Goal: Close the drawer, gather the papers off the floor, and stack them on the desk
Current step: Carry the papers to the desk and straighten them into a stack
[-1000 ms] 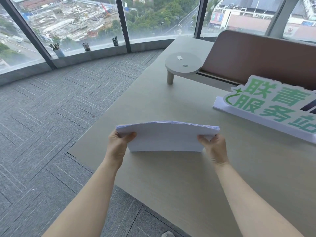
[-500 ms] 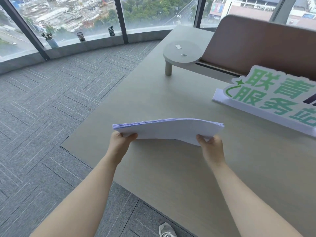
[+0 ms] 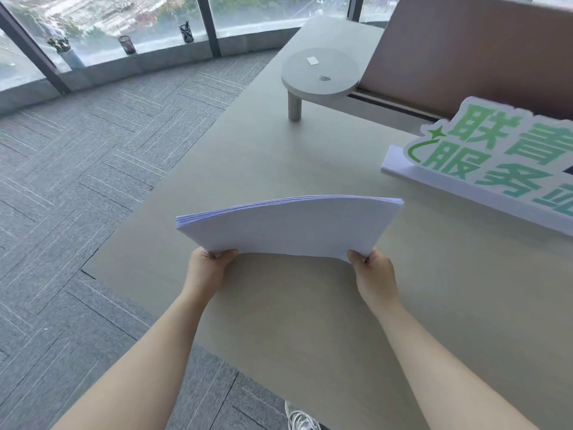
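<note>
Stack of white papers (image 3: pixel 291 231): blank on the visible face, bowed upward in the middle, held above the beige desk (image 3: pixel 310 321) near its front left corner; whether the far edge touches the desktop cannot be told. Sheet edges fanned slightly along the top.

Left hand (image 3: pixel 206 270): clamped on the near left corner of the stack, thumb on top, fingers beneath.

Right hand (image 3: pixel 373 276): clamped on the near right corner, same hold.

Standing sign (image 3: pixel 483 166): white board on the desk, right of the stack and apart from it, green cut-out characters reading 联青 over 服务, a further character cut off at the frame edge; small green star and swoosh at the left end.

Round grey shelf (image 3: pixel 319 72): raised on a short leg at the back of the desk, bearing a small white slip (image 3: pixel 311 60) and a paper clip (image 3: pixel 324 77).

Brown partition panel (image 3: pixel 465 51): upright behind the sign.

Grey carpet tiles (image 3: pixel 77 181): left of the desk.

White sneaker (image 3: pixel 302 418): at the bottom edge.

Window sill: two dark mesh cups (image 3: pixel 126 45), one small plant pot (image 3: pixel 69 55).
</note>
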